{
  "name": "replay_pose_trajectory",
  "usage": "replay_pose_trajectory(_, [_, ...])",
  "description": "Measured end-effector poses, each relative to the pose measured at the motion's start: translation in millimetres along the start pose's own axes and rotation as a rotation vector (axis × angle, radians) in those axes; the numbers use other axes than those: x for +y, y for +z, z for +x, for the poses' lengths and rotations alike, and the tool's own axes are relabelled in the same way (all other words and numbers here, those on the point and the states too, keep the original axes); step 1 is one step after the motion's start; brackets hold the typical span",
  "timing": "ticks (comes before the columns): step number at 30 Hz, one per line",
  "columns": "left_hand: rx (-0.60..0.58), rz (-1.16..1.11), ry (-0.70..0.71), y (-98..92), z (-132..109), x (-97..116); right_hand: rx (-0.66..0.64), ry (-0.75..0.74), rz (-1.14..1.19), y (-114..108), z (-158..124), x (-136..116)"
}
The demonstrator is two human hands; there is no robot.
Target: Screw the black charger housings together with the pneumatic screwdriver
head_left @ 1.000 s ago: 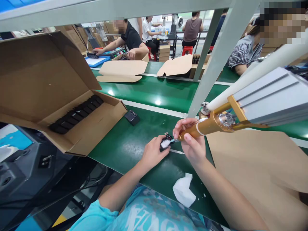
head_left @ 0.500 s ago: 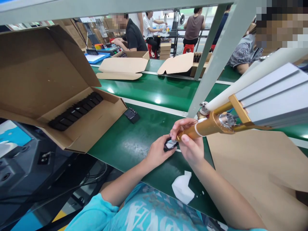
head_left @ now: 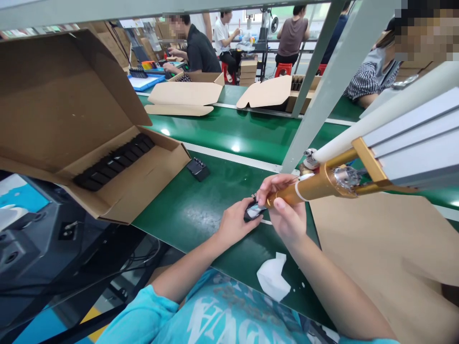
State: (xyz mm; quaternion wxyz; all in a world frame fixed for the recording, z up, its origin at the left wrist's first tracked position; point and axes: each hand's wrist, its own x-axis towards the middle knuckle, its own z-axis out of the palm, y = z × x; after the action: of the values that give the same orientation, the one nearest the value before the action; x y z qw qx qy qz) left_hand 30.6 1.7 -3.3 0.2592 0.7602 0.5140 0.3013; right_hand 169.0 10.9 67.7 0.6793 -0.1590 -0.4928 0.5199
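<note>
My left hand (head_left: 234, 220) is closed around a small black case (head_left: 248, 213) with a pale, shiny face, low over the green bench. My right hand (head_left: 287, 210) wraps round the narrow gold front end of what looks like a power screwdriver (head_left: 315, 185), which slants down from the upper right. Its tip meets the case or sits just above it; fingers hide the exact contact. A similar black case (head_left: 198, 169) lies alone on the bench, beside an open cardboard box (head_left: 150, 188) that holds a row of black cases (head_left: 114, 162).
A crumpled white paper piece (head_left: 274, 277) lies near my body. Flat cardboard (head_left: 387, 239) covers the right side. A grey metal post (head_left: 333, 91) rises beyond my hands. Across the green belt (head_left: 215, 126) stand more open cartons (head_left: 186, 93), with several people working behind them.
The view has shifted slightly. The case between my hands appears tilted a little differently, with a dark bit showing above it. Both hands keep their grip.
</note>
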Motion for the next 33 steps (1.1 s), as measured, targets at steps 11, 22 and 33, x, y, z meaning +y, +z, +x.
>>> replay_pose_trajectory(11, [-0.166, 0.094, -0.056, -60.1, 6.0, -49.0, 0.052, -0.025, -0.027, -11.2, 7.2, 3.5])
replay_pose_trajectory(22, [-0.116, -0.001, 0.205, -41.7, 23.0, -51.7, 0.052, -0.025, -0.038, -15.0, 7.4, 3.3])
replay_pose_trajectory(33, [-0.121, 0.274, 0.213, -49.3, 6.8, -38.0, 0.054, -0.014, -0.048, -14.0, 7.1, 3.0])
